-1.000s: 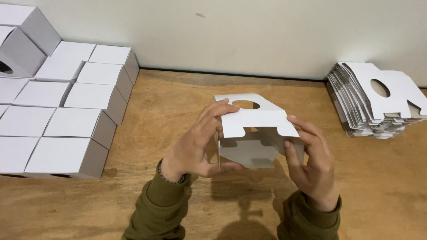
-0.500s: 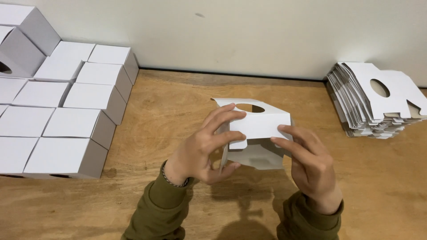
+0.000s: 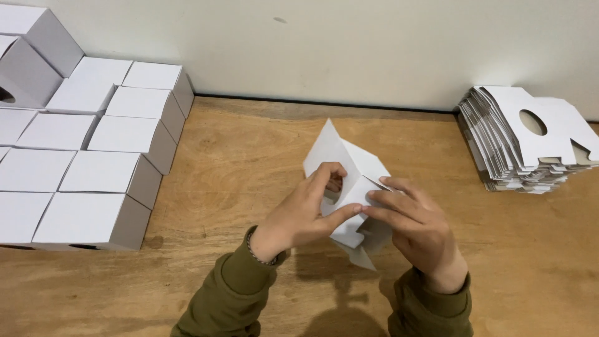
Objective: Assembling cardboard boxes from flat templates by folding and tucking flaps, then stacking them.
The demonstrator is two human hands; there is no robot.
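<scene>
A half-folded white cardboard box (image 3: 347, 163) is held above the wooden table (image 3: 237, 162), tilted with one flap pointing up. My left hand (image 3: 306, 212) grips it from the left, thumb under the box and a finger by the round hole in its side. My right hand (image 3: 415, 228) holds the right side, fingers pressing a flap inward. Both sleeves are olive green.
Several finished white boxes (image 3: 93, 168) stand in rows at the left, some stacked at the far left corner. A pile of flat die-cut box blanks (image 3: 530, 140) with round holes lies at the right edge. A pale wall runs along the table's back.
The box has been turned and folded further: the flat top panel with the hole now faces me sideways, and a flap stands up. Both hands shifted their hold around it.
</scene>
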